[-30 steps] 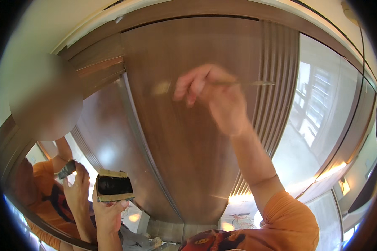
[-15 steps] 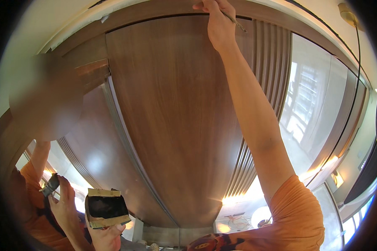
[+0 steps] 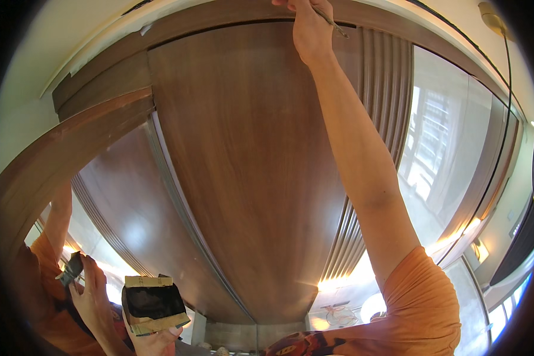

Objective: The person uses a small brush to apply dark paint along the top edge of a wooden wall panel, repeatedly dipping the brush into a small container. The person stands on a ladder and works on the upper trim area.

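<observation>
Support is given by the hands: an open-topped box (image 3: 149,282) with tan edges is carried in the left hand (image 3: 154,343), dark contents (image 3: 155,302) being borne inside it, while a thin tool (image 3: 340,28) is held in the right hand (image 3: 312,29). A pale surface (image 3: 228,329) is glimpsed low down; whether it is floor or shelf cannot be told.

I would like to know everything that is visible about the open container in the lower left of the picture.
The open-topped container looks roughly square, with a black interior and tan, cardboard-like strips along its upper and lower rims as seen here. Its mouth faces the camera. The left hand holds it from below, thumb by the lower-right corner. The inside is too dark to tell its contents.
</observation>
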A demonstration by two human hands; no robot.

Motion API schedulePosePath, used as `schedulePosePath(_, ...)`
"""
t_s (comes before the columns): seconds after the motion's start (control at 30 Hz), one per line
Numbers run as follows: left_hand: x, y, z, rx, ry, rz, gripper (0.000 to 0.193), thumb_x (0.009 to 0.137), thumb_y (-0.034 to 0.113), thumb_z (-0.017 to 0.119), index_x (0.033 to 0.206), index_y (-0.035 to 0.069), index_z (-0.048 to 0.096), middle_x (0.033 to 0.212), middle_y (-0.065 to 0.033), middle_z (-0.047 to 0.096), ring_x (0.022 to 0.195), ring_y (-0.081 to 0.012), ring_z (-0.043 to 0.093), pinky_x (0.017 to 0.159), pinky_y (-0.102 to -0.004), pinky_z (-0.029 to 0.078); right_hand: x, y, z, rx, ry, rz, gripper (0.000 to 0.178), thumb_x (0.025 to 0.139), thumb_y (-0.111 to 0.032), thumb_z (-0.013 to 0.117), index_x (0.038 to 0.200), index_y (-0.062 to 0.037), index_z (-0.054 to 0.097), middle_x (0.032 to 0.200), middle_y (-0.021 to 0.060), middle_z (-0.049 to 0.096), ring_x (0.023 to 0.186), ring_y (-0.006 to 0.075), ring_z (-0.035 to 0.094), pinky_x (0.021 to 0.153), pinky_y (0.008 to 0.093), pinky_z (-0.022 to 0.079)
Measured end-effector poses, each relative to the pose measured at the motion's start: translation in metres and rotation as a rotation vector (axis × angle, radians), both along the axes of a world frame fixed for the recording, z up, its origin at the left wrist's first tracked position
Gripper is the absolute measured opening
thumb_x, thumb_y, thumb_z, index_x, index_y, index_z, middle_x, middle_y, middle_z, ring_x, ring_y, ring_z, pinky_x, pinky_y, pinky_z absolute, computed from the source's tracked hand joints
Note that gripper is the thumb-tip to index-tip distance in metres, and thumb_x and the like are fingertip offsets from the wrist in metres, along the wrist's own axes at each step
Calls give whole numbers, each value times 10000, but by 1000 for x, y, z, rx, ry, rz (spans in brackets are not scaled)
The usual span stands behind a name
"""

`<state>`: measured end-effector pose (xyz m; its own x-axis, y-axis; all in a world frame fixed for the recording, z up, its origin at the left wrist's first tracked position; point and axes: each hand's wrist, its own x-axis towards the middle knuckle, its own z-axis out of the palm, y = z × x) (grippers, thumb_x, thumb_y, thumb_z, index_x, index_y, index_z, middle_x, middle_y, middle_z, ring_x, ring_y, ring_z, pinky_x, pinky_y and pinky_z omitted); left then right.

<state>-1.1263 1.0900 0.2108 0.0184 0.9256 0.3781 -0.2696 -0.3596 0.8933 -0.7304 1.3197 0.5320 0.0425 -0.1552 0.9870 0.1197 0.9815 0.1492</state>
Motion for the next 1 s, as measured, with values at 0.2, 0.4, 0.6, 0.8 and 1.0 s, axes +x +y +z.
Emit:
schedulePosePath(0.2,-4,1,-6,66,-82,-68,821,752,-68,849,1448,21,422,1311,-184,583,1150,-326,651,932,-491,619,0,-10,-10,78,159,-127,290,1083,-234,550,1208,-19,700,1068,37,703,929,135,612,845,292,504)
schedulePosePath(0.4,-1,2,-5,64,-34,86,863,732,-44,823,1487,37,413,1371,-158,576,1220,-313,620,1030,-530,534,-21,-11,-36,25,403,-358,348,1094,-304,527,1255,-31,671,1078,69,686,945,180,616,833,323,494)
schedulePosePath(0.6,-3,-3,-1,-69,46,138,806,727,-92,852,1420,44,465,1279,-130,602,1111,-258,653,897,-388,614,-51,-2,-36,27,346,-561,359,1095,-270,471,1367,-64,583,1269,153,653,1174,323,616,1030,452,446)
schedulePosePath(0.8,-6,0,-9,4,-34,42,809,727,-60,872,1419,45,466,1282,-126,598,1112,-253,647,898,-381,612,-79,10,-34,256,377,-527,264,1002,-159,576,1227,-54,667,1178,125,709,1061,278,656,976,415,434)
schedulePosePath(1.0,-9,1,-11,33,-59,-16,814,727,-27,891,1418,47,467,1284,-122,594,1113,-248,640,898,-375,611,-86,21,-34,277,311,-449,234,963,-123,611,1172,-94,714,1081,81,738,985,260,673,964,421,406)
